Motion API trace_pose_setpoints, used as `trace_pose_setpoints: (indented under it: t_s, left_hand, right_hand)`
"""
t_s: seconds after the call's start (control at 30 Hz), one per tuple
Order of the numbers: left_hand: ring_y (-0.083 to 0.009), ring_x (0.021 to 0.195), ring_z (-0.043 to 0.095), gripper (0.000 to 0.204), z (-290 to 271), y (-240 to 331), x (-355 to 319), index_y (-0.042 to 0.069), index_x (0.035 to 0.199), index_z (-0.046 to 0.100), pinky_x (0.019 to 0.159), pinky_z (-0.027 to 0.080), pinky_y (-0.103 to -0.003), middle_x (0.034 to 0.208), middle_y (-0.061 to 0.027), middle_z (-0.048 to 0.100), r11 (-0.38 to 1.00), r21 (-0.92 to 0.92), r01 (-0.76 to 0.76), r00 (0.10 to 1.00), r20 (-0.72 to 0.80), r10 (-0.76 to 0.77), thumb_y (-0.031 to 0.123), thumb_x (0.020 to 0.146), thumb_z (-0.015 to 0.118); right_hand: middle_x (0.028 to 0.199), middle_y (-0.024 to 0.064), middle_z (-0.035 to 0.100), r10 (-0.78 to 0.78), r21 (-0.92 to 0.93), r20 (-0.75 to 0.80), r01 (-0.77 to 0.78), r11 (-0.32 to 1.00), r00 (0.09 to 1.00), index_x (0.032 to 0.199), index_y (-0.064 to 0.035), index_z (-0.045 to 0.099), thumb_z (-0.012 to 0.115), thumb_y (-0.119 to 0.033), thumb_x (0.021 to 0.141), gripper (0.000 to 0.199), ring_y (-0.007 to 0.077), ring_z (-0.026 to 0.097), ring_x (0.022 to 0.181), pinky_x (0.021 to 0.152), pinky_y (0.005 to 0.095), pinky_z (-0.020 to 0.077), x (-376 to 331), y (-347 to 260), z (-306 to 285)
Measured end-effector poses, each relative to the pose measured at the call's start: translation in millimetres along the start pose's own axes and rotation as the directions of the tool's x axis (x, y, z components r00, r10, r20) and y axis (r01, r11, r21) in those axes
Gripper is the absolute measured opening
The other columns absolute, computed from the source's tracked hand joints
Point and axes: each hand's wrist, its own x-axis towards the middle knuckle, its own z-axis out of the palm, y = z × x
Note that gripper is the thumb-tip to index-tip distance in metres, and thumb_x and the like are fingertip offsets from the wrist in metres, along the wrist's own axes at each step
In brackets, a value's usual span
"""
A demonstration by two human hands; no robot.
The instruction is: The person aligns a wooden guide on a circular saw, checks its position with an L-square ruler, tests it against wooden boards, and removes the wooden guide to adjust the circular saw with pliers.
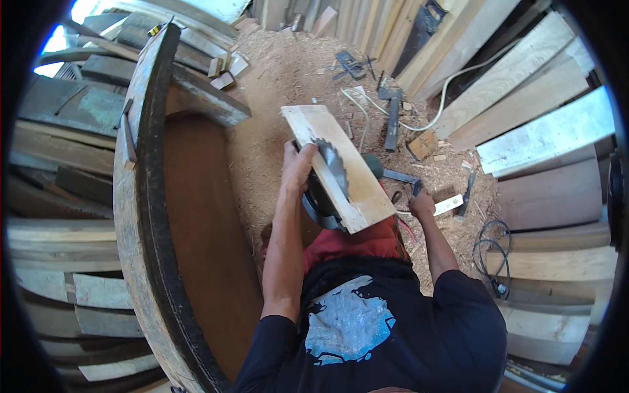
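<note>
My left hand (298, 164) grips a circular saw along its left side, fingers partly hidden behind it. The saw is turned so its pale wooden base plate (367, 187) faces up, and the toothed blade (334, 169) stands out through a slot in it. Below the plate shows the saw's dark guard (319, 204), over my red-clad lap. To the right, my right hand (422, 204) is closed around a tool with a flat grey metal bar (400, 175) and a black part; its exact kind is unclear. The bar's far end comes near the saw's green housing (373, 165).
A heavy wooden bench (137, 229) runs along my left, with boards stacked beyond. Shavings cover the floor. There lie a dark L-shaped tool (392, 119), a wooden block (422, 145), a narrow dark tool (466, 193), a pale cable (448, 88) and a black cord (481, 245). Planks (544, 131) lean at right.
</note>
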Motion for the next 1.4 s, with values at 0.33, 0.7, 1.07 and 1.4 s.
trace_pose_setpoints:
  t_s: [0.33, 0.7, 1.07, 1.4]
  left_hand:
    - [-0.0368, 0.109, 0.064, 0.064, 24.3, -4.5, 5.0, -0.009, 0.123, 0.052, 0.096, 0.049, -0.044, 0.117, -0.0277, 0.063, 0.948, 0.312, -0.068, 0.997, -0.02, 0.079, 0.028, 0.074, 0.069]
    - [-0.0439, 0.129, 0.047, 0.076, 13.8, 16.5, -2.1, -0.007, 0.129, 0.048, 0.107, 0.037, -0.056, 0.131, -0.0278, 0.054, 0.852, 0.523, 0.036, 0.998, -0.058, -0.006, 0.039, 0.072, 0.067]
    - [-0.043, 0.128, 0.049, 0.079, 21.9, 21.1, -2.7, -0.008, 0.13, 0.045, 0.106, 0.039, -0.055, 0.131, -0.029, 0.053, 0.853, 0.521, 0.038, 0.999, -0.013, -0.036, 0.041, 0.072, 0.069]
    - [-0.0361, 0.106, 0.064, 0.066, 26.2, 17.2, -4.7, -0.012, 0.12, 0.051, 0.09, 0.052, -0.041, 0.114, -0.0288, 0.063, 0.841, 0.54, -0.023, 0.995, -0.071, 0.073, 0.032, 0.073, 0.07]
  right_hand:
    - [0.105, 0.0263, 0.069, -0.2, 0.139, -0.131, 0.217, 0.966, 0.971, 0.122, 0.0005, 0.052, 0.063, -0.027, 0.084, 0.048, 0.0373, 0.071, 0.092, 0.076, 0.0479, 0.056, 70.4, 36.7, 30.0]
    - [0.066, -0.0059, 0.047, -0.313, 0.677, -0.588, 0.666, 0.313, 0.746, 0.109, -0.0061, 0.061, 0.049, -0.022, 0.104, 0.02, 0.0018, 0.039, 0.053, 0.047, 0.0195, 0.0304, -11.8, -47.1, -299.2]
    - [0.062, -0.0075, 0.042, -0.709, 0.59, -0.377, 0.744, 0.313, 0.596, 0.116, -0.0037, 0.063, 0.054, -0.025, 0.103, 0.027, 0.0006, 0.032, 0.05, 0.044, 0.0165, 0.0241, -91.2, -113.7, -402.2]
    - [0.061, -0.0071, 0.041, -0.765, 0.489, -0.359, 0.806, 0.334, 0.535, 0.113, -0.0025, 0.064, 0.052, -0.023, 0.104, 0.026, 0.0017, 0.032, 0.051, 0.045, 0.0184, 0.0245, -97.8, -128.6, -404.9]
